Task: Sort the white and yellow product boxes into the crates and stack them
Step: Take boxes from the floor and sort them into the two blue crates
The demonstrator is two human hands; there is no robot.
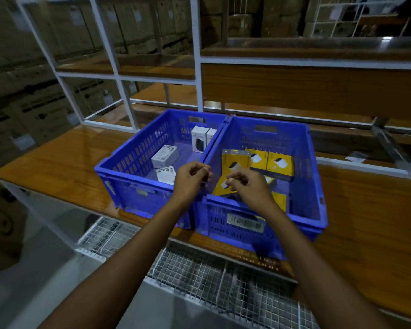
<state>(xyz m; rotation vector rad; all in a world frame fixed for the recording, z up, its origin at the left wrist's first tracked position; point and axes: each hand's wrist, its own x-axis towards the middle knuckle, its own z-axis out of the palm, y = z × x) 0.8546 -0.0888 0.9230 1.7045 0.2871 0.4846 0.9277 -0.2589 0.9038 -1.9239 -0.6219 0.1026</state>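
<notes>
Two blue crates stand side by side on a wooden bench. The left crate (119, 172) holds several white boxes: one lies flat (164, 156), one stands at the back (198, 138), one sits at the front (166, 175). The right crate (316, 186) holds several yellow boxes, such as one at the back (280, 164) and one tilted at the front (223, 186). My left hand (191, 180) hovers over the wall between the crates, fingers curled, holding nothing. My right hand (249, 186) hovers over the yellow boxes, fingers curled, holding nothing.
A white metal shelf frame (197, 55) with wooden shelves rises behind the crates. Wire mesh baskets (199, 267) hang below the bench's front edge. Bare bench top (57, 162) lies left of the crates and more to their right (370, 210). Stacked cartons fill the background.
</notes>
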